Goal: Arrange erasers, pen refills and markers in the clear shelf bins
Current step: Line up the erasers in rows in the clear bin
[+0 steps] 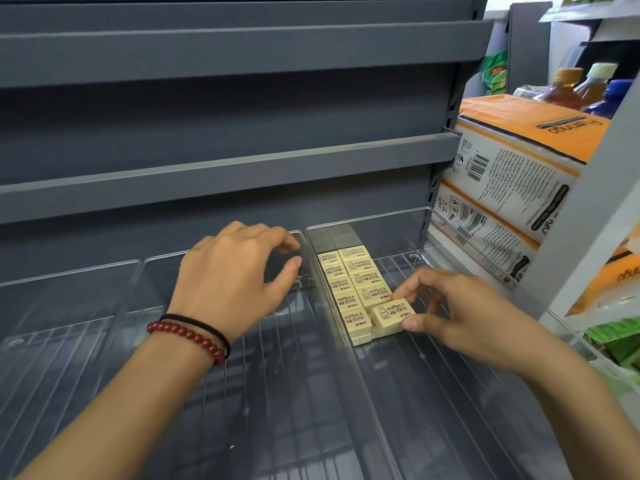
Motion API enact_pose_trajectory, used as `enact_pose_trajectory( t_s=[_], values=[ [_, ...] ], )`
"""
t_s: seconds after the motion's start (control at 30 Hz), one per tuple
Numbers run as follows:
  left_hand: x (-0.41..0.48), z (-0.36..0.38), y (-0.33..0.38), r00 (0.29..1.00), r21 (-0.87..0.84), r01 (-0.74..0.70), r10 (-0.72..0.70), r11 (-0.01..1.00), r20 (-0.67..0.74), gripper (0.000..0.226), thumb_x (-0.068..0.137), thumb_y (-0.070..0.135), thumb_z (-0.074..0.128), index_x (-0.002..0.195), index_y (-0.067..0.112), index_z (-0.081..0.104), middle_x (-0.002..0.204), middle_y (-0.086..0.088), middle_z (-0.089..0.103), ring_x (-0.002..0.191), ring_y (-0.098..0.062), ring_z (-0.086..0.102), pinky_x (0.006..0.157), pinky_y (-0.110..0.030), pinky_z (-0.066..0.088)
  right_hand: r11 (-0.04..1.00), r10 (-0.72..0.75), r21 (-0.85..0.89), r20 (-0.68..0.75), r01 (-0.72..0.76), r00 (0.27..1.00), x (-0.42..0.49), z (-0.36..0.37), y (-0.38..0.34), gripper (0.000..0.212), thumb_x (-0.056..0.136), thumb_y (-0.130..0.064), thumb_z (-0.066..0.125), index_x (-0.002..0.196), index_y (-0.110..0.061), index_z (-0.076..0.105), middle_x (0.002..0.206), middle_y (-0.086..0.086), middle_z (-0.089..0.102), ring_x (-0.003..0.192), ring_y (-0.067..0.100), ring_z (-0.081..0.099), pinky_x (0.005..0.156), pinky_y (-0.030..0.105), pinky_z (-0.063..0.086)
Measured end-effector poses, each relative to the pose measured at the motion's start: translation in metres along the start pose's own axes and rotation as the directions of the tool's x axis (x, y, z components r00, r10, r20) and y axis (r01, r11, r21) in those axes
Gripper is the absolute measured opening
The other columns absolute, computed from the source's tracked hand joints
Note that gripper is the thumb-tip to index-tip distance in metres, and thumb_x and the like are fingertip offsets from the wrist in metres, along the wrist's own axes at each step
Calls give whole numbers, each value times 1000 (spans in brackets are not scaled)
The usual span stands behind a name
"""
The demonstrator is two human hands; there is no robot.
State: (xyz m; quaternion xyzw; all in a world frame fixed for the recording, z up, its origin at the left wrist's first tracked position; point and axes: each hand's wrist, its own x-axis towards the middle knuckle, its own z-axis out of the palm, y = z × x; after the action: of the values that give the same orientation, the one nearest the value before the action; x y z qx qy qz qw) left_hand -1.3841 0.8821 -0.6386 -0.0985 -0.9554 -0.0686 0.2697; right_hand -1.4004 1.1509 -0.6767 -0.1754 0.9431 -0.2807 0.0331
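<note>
Several cream "miffy" erasers [349,282] lie in two stacked rows along the left side of a clear shelf bin [433,393]. My right hand [460,313] pinches one eraser [393,315] between thumb and fingers at the near end of the right row, slightly askew. My left hand [235,278] hovers with curled fingers at the far wall of the neighbouring clear bin [221,375], just left of the divider; whether it touches the wall I cannot tell. No pen refills or markers are in view.
Grey metal shelves [225,174] rise behind the bins. Orange and white cartons [512,168] are stacked to the right, with bottles [581,88] behind them and green packets [616,341] lower right. A third clear bin [69,306] lies at the far left.
</note>
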Motion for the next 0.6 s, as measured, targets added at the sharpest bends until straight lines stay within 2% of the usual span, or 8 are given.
enact_pose_trajectory(
  t_s=[0.13,0.27,0.4,0.53,0.6],
  values=[
    [0,1,0,1000,4,-4,3,1000,17,21,88,47,51,99,36,65,92,19,66,94,-10,60,66,-27,37,998,55,-24,-5,-55,998,1,2,-1,25,83,-38,71,100,-43,54,97,-26,59,74,-3,60,76,34,54],
    [0,4,-2,997,-55,20,-16,998,70,18,89,44,51,101,37,63,88,24,59,94,-7,58,68,-26,39,997,50,-65,-28,-52,998,2,10,-10,41,82,-48,69,108,-42,38,94,-26,58,81,-3,58,75,32,54],
    [1,12,-10,989,-72,55,-44,996,141,18,91,44,51,105,39,60,89,25,56,95,-3,56,69,-24,43,994,44,-95,-44,-48,998,1,8,-9,50,79,-54,68,111,-42,33,93,-29,57,88,-4,56,76,29,52],
    [3,16,-13,987,-54,78,-70,995,142,19,92,44,50,107,39,60,99,22,62,101,-5,56,72,-27,47,990,9,-138,-60,-17,998,2,7,-12,55,78,-58,67,120,-40,37,108,-32,48,107,-3,49,94,30,44],
    [-2,14,-8,992,-47,60,-54,997,112,19,92,42,50,107,38,62,101,21,64,102,-6,57,74,-27,45,990,-32,-142,-121,15,992,2,3,-21,51,80,-60,61,123,-42,40,117,-28,47,115,1,45,101,33,37]
  ],
)
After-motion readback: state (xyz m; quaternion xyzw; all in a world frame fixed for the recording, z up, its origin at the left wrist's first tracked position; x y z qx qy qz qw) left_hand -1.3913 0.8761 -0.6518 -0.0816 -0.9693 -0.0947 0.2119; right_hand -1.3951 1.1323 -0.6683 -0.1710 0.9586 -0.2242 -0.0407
